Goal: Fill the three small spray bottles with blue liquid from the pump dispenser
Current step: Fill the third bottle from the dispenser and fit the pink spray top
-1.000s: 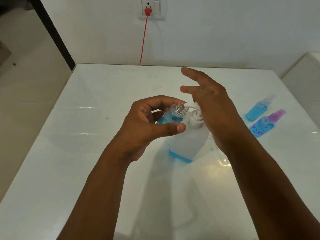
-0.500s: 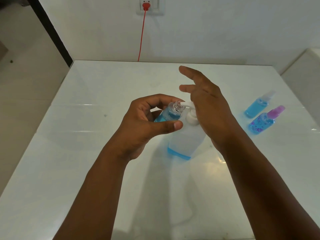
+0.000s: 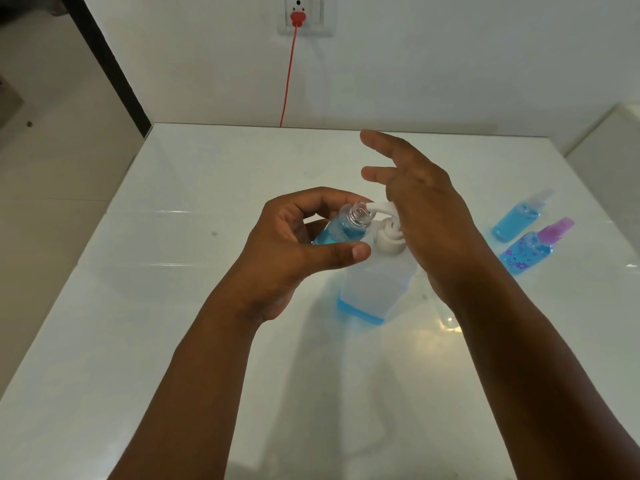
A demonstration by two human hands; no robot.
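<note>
My left hand (image 3: pixel 294 251) grips a small uncapped spray bottle (image 3: pixel 341 226), tilted, holding blue liquid. Its open neck sits right at the white spout of the pump dispenser (image 3: pixel 375 289). The dispenser stands mid-table, nearly drained, with a thin blue layer at its base. My right hand (image 3: pixel 422 209) rests its palm on the pump head, fingers stretched out straight. Two more small bottles lie on the table at the right, both with blue liquid: one with a clear cap (image 3: pixel 517 218) and one with a purple cap (image 3: pixel 535 249).
The glossy white table (image 3: pixel 173 306) meets a white wall at the back. A red cable (image 3: pixel 289 74) hangs from a wall socket (image 3: pixel 304 15) down behind the table. A white ledge (image 3: pixel 613 147) stands at the far right.
The pump head went down under my right palm and has come back up a little. My left hand keeps the bottle at the spout. The view shifted slightly.
</note>
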